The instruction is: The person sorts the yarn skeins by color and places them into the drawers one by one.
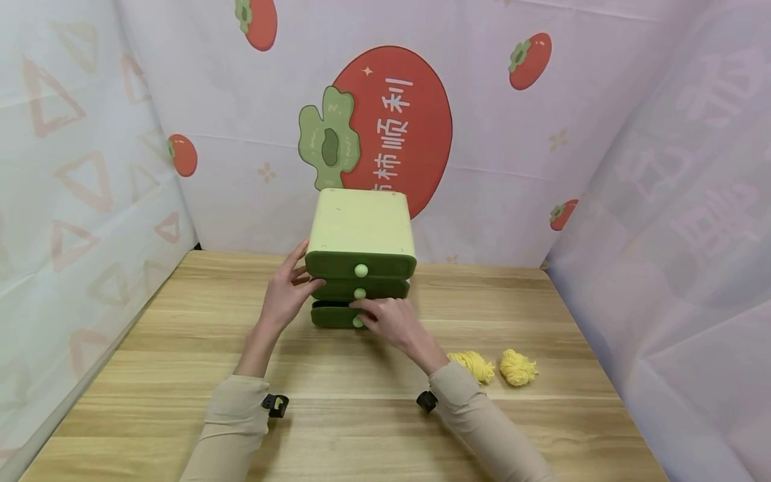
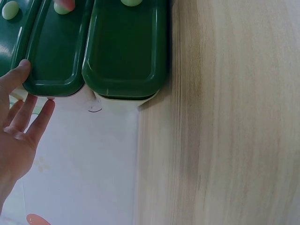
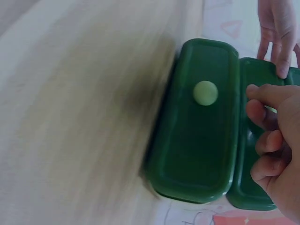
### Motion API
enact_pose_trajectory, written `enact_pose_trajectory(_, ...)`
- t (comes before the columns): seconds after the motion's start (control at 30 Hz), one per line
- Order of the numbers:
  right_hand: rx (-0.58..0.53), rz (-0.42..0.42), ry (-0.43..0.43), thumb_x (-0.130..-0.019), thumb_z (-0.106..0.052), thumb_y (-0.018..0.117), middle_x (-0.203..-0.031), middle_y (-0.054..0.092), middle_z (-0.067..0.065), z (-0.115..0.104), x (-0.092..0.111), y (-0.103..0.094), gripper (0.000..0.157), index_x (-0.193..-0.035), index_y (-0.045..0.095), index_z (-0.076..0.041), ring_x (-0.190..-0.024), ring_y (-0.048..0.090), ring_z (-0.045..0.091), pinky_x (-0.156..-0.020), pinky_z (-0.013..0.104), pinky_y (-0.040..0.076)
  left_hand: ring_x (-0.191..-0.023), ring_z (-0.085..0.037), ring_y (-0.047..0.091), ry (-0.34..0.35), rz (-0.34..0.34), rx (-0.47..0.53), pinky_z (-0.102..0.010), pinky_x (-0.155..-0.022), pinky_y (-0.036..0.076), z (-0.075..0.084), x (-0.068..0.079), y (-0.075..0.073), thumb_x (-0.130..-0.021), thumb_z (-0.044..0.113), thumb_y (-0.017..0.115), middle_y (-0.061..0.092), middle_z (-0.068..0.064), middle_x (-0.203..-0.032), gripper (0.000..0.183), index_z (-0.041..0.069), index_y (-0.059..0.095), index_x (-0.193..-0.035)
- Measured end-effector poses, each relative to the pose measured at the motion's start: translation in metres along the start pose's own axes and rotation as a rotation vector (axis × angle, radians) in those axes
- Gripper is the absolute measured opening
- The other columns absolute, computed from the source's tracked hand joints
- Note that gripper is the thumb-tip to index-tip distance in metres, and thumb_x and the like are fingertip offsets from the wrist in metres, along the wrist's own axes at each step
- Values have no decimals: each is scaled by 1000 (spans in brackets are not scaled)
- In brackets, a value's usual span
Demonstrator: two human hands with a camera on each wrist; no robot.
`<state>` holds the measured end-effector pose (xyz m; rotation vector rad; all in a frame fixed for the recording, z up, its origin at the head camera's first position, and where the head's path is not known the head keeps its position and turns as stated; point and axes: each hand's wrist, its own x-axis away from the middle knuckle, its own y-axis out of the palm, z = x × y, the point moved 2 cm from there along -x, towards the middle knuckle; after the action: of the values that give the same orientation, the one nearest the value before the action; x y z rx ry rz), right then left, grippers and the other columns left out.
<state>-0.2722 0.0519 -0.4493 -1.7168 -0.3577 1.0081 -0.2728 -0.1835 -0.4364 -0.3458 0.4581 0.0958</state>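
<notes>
A small drawer cabinet (image 1: 364, 217) with a pale yellow-green top and three dark green drawer fronts stands on the table. Its bottom drawer (image 1: 331, 317) sits slightly forward, a dark gap along its upper edge. My left hand (image 1: 286, 291) holds the cabinet's left side, thumb on the front near the middle drawer (image 2: 56, 51) and fingers along the side. My right hand (image 1: 391, 321) is in front of the lower drawers, fingers loosely bent. Its fingertips overlap the middle knob (image 3: 271, 108) in the right wrist view, while the bottom knob (image 3: 205, 93) is uncovered there.
Two bundles of yellow yarn, one (image 1: 472, 365) beside my right forearm and another (image 1: 518, 367) farther right, lie on the wooden table (image 1: 337, 428). Behind the cabinet hangs a printed cloth backdrop (image 1: 494, 154), with cloth walls on both sides.
</notes>
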Motion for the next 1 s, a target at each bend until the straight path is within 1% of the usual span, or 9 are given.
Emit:
enact_pose_trajectory(0.17, -26, -73, 27, -91, -29, 74, -81, 75, -11, 2, 4, 7, 21, -111, 75, -28, -58, 57, 3, -47, 20, 31, -123, -39, 60, -8, 1, -8, -55, -94, 53, 0, 0, 0, -85, 13, 79, 42, -10, -155, 85, 39, 35, -153)
enact_pose_trajectory(0.3, -18, -110, 32, -90, -29, 75, -73, 73, -11, 4, 4, 10, 21, -111, 76, -29, -52, 48, 1, -46, 18, 27, -123, -39, 60, -9, -1, -16, -54, -94, 54, 0, 0, 0, -86, 12, 79, 43, -12, -153, 86, 38, 34, -154)
enact_pose_trajectory(0.37, -2, -126, 24, -91, -28, 74, -75, 74, -10, 5, 4, 12, 20, -111, 76, -29, -53, 48, 2, -46, 19, 28, -123, -38, 60, -10, -1, -17, -53, -94, 54, -1, 0, 1, -86, 11, 79, 43, -12, -153, 86, 39, 34, -154)
enact_pose_trajectory(0.47, 18, -167, 18, -91, -26, 74, -87, 77, -9, 6, 4, 15, 21, -112, 76, -29, -60, 58, 6, -50, 23, 39, -123, -38, 60, -10, 0, -17, -52, -94, 54, -1, 0, 1, -86, 12, 79, 44, -12, -151, 86, 40, 34, -154)
enact_pose_trajectory(0.57, 32, -207, 16, -91, -25, 74, -100, 77, -8, 7, 5, 19, 23, -113, 76, -30, -72, 67, 10, -60, 29, 50, -123, -38, 60, -16, -1, -15, -51, -94, 54, -1, 1, 2, -86, 13, 79, 45, -12, -151, 86, 41, 34, -153)
enact_pose_trajectory(0.67, 38, -223, 17, -91, -23, 74, -102, 77, -8, 8, 6, 22, 24, -114, 76, -30, -74, 70, 12, -63, 32, 53, -123, -37, 61, -20, -1, -20, -51, -93, 55, -1, 1, 2, -86, 14, 79, 45, -12, -151, 86, 42, 34, -153)
enact_pose_trajectory(0.77, 43, -212, 19, -92, -22, 72, -99, 77, -9, 8, 6, 24, 23, -113, 76, -32, -72, 69, 10, -60, 30, 53, -123, -37, 61, -20, 3, -22, -52, -93, 55, -1, 1, 2, -85, 14, 79, 46, -11, -150, 86, 43, 34, -152)
enact_pose_trajectory(0.9, 56, -204, 25, -94, -20, 68, -96, 77, -11, 7, 6, 24, 24, -112, 76, -34, -67, 66, 8, -52, 27, 48, -123, -37, 61, -16, 3, -19, -52, -92, 55, -1, 0, 2, -85, 14, 79, 46, -11, -150, 85, 44, 35, -152)
enact_pose_trajectory(1.0, 69, -202, 19, -95, -19, 67, -96, 76, -12, 5, 7, 25, 24, -111, 76, -34, -63, 62, 6, -49, 26, 44, -123, -36, 61, -15, 2, -21, -50, -92, 55, -1, 0, 1, -86, 14, 79, 47, -11, -149, 85, 44, 35, -152)
